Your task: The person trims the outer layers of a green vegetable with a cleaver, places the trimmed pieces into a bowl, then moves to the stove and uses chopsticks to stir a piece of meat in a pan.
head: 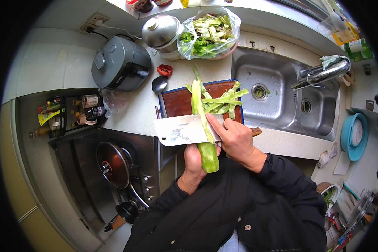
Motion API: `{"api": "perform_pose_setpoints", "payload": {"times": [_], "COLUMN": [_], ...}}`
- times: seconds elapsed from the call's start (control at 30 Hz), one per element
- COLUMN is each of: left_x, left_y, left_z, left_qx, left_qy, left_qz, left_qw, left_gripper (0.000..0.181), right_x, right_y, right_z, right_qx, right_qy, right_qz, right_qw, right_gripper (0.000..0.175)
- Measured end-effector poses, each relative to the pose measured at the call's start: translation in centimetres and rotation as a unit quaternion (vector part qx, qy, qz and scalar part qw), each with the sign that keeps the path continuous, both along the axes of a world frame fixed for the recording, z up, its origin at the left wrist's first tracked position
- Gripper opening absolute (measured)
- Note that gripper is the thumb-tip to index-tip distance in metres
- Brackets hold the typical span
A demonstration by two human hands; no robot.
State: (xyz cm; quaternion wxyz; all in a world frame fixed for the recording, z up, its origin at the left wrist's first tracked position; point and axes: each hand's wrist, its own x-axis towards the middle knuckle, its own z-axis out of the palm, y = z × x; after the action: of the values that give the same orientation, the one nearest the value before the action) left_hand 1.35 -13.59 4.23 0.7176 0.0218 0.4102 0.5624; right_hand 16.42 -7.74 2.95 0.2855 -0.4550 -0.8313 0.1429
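Observation:
My left hand (193, 160) grips the lower end of a pale green celtuce stem (209, 157), which points away from me over the brown cutting board (176, 102). In my right hand (237, 138) is a cleaver (182, 129), its broad steel blade lying across the stem, with the index finger stretched along the blade. A strip of peel lies over the blade, by that fingertip. Several green peel strips (223, 102) are piled on the board's right half. The cleaver's wooden handle end (256, 131) sticks out past my right hand.
A double steel sink (271, 111) adjoins the board on the right. Behind it stand a clear bag of greens (208, 34), a metal-lidded appliance (161, 34) and a grey cooker (121, 63). A dark ladle (159, 84) and red pepper piece (164, 70) lie nearby. A lidded pan (113, 165) is on the stove.

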Motion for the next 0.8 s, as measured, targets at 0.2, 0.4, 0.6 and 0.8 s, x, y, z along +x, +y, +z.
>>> {"api": "perform_pose_setpoints", "payload": {"times": [0.2,0.4,0.6,0.8], "left_x": [-0.1,-0.2,-0.6,-0.7], "left_y": [0.2,-0.5,-1.0,-1.3], "left_z": [0.5,0.8,0.8,1.4], "left_qx": [0.027,0.031,0.027,0.02], "left_qy": [-0.025,-0.096,-0.103,-0.12], "left_qz": [-0.023,-0.025,-0.03,-0.017], "left_qw": [0.999,0.995,0.994,0.992], "left_gripper": [0.051,0.057,0.058,0.057], "right_x": [-0.2,-0.9,-1.5,-2.2], "right_y": [0.5,1.0,1.5,1.9], "right_z": [-0.5,-1.5,-2.7,-3.3], "right_qx": [-0.008,-0.024,-0.025,-0.053], "right_qy": [0.005,0.01,0.02,0.015], "right_qz": [-0.013,-0.043,-0.061,-0.075], "right_qw": [1.0,0.999,0.998,0.996], "right_gripper": [0.064,0.064,0.066,0.071]}}
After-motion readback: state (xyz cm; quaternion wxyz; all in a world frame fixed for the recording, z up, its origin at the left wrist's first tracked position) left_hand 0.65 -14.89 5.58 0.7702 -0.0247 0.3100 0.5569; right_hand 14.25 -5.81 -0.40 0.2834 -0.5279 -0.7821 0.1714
